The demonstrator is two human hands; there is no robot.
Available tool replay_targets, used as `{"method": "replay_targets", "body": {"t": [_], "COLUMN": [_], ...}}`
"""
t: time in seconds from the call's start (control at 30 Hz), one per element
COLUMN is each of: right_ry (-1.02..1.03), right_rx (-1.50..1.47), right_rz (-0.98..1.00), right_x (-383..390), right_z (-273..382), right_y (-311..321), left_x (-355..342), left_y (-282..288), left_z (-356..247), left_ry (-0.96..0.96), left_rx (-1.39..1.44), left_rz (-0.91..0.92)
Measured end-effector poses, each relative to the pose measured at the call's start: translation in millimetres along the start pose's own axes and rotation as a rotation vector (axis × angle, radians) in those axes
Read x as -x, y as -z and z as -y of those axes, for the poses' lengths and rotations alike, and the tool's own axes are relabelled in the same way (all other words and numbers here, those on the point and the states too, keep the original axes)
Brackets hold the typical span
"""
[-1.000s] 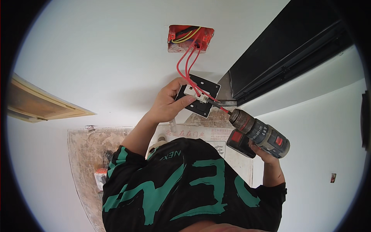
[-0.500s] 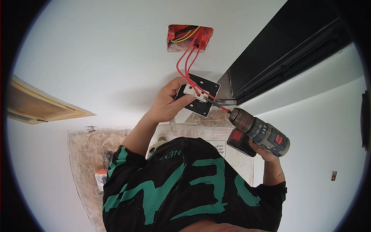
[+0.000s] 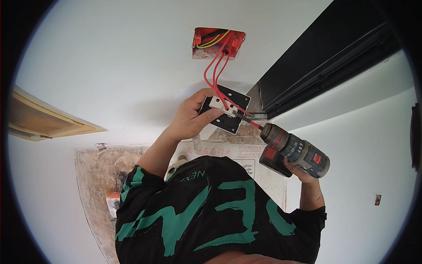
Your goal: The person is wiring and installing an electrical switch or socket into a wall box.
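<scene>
My left hand (image 3: 195,113) grips a wall switch (image 3: 229,121) by its left side, thumb on the white terminal block. The switch's black back faces me. Red wires (image 3: 215,72) run to it from a red wall box (image 3: 197,53), where yellow and dark wires also show. In my right hand (image 3: 301,171) is a cordless drill (image 3: 303,152), held by its handle, with the fingers partly hidden behind it. Its long bit (image 3: 249,120) points up and left, the tip at the terminal block's right end. Whether the bit turns, I cannot tell.
A dark frame or panel (image 3: 321,61) runs along the upper right. A pale wooden frame (image 3: 52,119) juts in from the left. Below lie a worn brown board (image 3: 94,176), a printed white sheet (image 3: 272,185) and an orange-and-white item (image 3: 113,202).
The view has shifted slightly, so the wall box sits a little further right. Both hands keep their hold, and the bit stays at the terminal block.
</scene>
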State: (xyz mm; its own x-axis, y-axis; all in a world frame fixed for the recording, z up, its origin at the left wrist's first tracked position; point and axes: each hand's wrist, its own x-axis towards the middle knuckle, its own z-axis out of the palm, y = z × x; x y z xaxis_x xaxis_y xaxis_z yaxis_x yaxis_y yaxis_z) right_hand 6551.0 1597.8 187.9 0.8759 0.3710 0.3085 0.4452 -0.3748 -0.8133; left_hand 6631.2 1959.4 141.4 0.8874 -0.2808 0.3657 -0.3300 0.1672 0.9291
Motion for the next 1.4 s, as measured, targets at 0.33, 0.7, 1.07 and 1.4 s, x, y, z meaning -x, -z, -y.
{"method": "replay_targets", "body": {"t": [0.33,0.7,1.07,1.4], "right_ry": [-0.04,0.03,-0.015,-0.033], "right_rx": [-0.13,0.207,0.004,-0.101], "right_rz": [0.008,0.048,0.025,0.031], "right_x": [2,3,-2,2], "right_z": [-12,-15,-13,-30], "right_y": [0,1,-2,3], "left_x": [-1,-2,-3,-5], "left_y": [2,4,6,7], "left_z": [-5,-7,-4,-6], "left_ry": [0.06,0.077,0.06,0.087], "left_rx": [-0.036,-0.033,-0.088,-0.111], "left_rz": [0.021,0.041,0.054,0.071]}}
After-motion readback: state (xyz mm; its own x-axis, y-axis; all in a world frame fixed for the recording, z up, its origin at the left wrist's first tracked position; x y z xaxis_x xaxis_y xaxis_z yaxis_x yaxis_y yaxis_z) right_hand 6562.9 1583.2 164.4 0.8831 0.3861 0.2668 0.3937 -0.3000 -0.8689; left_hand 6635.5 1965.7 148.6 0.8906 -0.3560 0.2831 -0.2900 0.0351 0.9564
